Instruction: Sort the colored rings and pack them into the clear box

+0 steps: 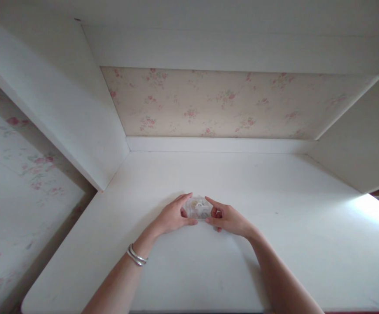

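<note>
A small clear plastic box (pixel 198 209) is at the middle of the white desk, between my two hands. Small pale and yellowish items show through it, too blurred to name. My left hand (pixel 173 214) grips the box's left end, thumb along the near edge and fingers along the far edge. At the right end, my right hand (pixel 229 219) holds it between thumb and index finger, the other fingers curled under. A silver bracelet (pixel 137 255) circles my left wrist.
The white desk (pixel 183 279) runs back to a low ledge (pixel 222 145) below floral wallpaper (pixel 209 104). White side panels (pixel 78 100) rise at left and right, with a shelf (pixel 229 52) overhead. Bright light falls on the desk's right edge.
</note>
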`<state>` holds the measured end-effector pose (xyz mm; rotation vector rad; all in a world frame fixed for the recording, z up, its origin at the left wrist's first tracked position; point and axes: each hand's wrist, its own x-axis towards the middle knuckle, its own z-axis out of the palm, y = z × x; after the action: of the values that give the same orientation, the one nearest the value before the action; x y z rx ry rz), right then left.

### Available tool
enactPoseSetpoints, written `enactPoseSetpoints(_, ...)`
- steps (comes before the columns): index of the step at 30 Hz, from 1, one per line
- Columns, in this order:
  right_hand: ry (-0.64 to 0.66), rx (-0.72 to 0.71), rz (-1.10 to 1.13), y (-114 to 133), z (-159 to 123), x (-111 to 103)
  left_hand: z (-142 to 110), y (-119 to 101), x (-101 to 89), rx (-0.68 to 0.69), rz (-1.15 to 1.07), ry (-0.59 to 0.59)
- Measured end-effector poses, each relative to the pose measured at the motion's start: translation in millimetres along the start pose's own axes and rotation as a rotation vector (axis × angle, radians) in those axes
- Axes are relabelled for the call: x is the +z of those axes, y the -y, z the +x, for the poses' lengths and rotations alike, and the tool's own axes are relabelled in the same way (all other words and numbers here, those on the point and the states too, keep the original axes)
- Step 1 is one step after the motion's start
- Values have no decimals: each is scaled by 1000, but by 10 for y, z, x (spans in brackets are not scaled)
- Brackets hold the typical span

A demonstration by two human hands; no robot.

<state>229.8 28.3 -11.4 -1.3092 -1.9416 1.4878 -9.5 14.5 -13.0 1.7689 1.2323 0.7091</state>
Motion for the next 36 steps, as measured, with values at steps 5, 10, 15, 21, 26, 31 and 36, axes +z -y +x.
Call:
enactPoseSetpoints(5, -31, 22, 97, -47, 30, 47, 10, -27, -2, -26, 71, -12)
enactPoseSetpoints(10, -46, 60, 170, -60, 56, 74, -6, -79, -6, -44, 100, -17)
enactPoseSetpoints(15, -43, 79, 198, -68, 58, 73, 3, -44, 8, -50, 93, -25)
enactPoseSetpoints(21, -106, -2, 118, 15, 5, 76, 20, 18, 23, -94, 133, -12)
enactPoseSetpoints(26, -348, -38, -260, 268, -26, 226, 4, -47, 38, -86, 191, -46)
enactPoseSetpoints(31, -411, 10, -636, 515, -69, 469, -34, -139, 45, -51, 204, -75)
enactPoseSetpoints(36, -458, 22, -637, 499, -123, 424, -68, -153, 11, -56, 120, 2)
